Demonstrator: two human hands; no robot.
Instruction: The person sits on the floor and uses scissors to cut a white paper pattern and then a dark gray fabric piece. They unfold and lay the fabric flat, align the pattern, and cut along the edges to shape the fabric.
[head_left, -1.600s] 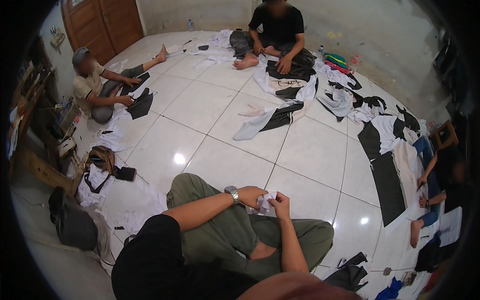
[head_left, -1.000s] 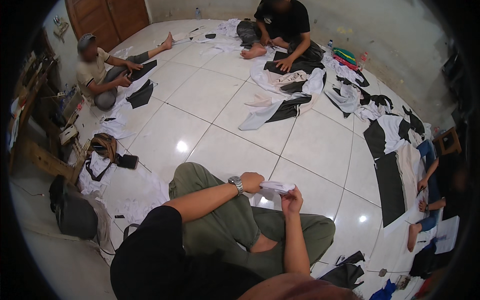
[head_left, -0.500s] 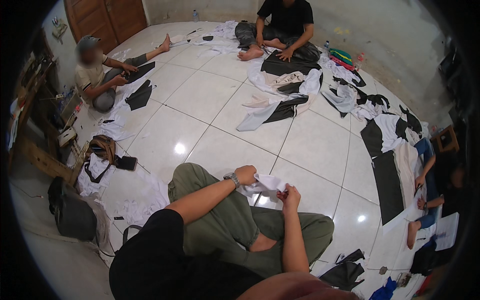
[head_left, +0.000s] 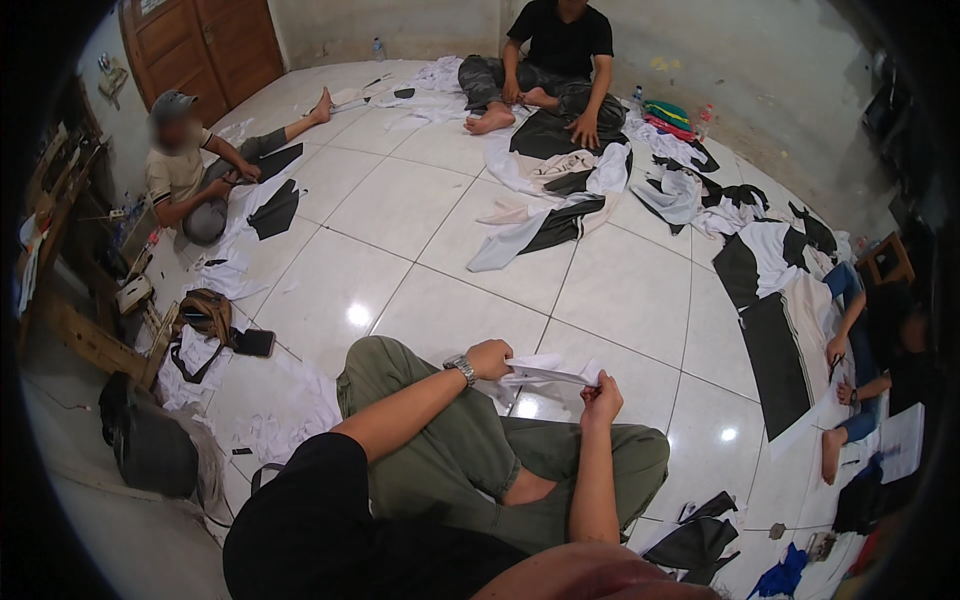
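Head view, the only one supplied: you sit cross-legged on the tiled floor, with both hands at work in front of your green trousers. Your left hand, wristwatch above it, is closed on the left end of a white cloth; its fingers are mostly hidden. Your right hand grips the right end near the fingertips; the exact finger placement cannot be told. The white cloth hangs between the two hands, held clear of your lap, with its near edge drawn fairly straight and the rest loosely folded.

Step in hand, as judged: spreading and straightening this small piece. The next move appears to call for keeping both ends gripped, with even tension, while the loose folds are evened out.

Surroundings: a phone lies beside a brown bag to your left; a dark fabric panel lies to your right, near a seated co-worker.
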